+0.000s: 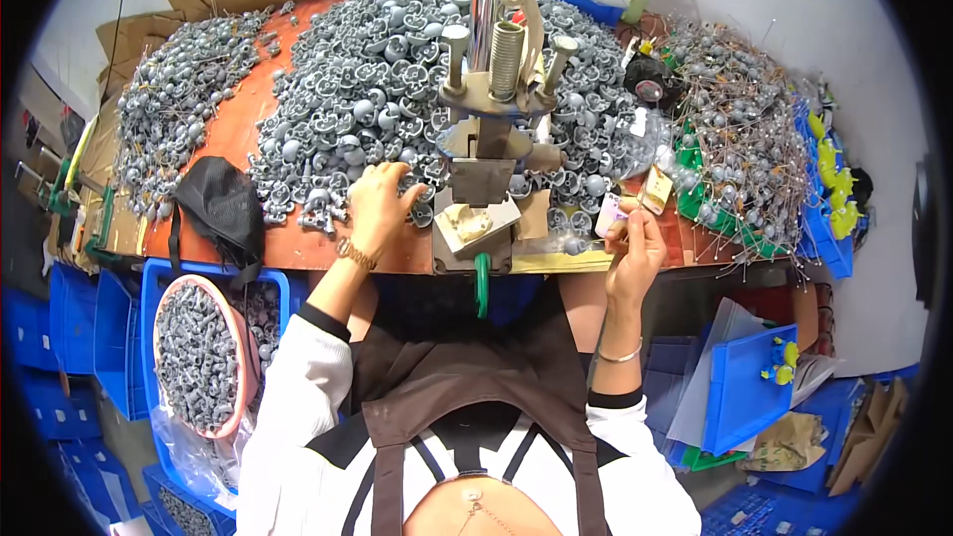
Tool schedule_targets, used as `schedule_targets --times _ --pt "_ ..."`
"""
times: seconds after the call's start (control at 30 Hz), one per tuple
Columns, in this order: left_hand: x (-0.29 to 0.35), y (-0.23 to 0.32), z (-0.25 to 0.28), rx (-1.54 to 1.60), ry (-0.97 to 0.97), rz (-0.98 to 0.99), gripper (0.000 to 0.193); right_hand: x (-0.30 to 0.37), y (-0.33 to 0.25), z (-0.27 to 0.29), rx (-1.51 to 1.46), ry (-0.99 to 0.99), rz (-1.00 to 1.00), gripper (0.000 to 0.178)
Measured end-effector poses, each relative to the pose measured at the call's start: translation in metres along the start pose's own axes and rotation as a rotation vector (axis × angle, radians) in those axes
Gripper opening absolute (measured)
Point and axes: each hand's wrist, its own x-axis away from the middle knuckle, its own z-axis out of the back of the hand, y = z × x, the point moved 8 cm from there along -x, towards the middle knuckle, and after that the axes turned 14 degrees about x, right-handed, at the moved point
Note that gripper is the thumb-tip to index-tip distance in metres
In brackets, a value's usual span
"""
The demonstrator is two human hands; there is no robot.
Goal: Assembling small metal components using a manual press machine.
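Left hand (380, 213) is half open, nothing obvious in it, by the grey cups (347, 99) piled behind the press (483, 181). Right hand (635, 263) looks pinched near a small card (656, 189), can't tell on what. I'd take cups singly, fingers clear

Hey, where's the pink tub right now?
In the head view, the pink tub is at the lower left, inside a blue crate, just left of the person's left sleeve.
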Motion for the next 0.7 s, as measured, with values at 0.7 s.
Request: schedule_targets --times 0.7 --pt "0.042 0.063 -0.038 0.450 0.022 -0.105 0.031 0.055 -0.050 -0.054 0.026 -0.351 0.145 0.017"
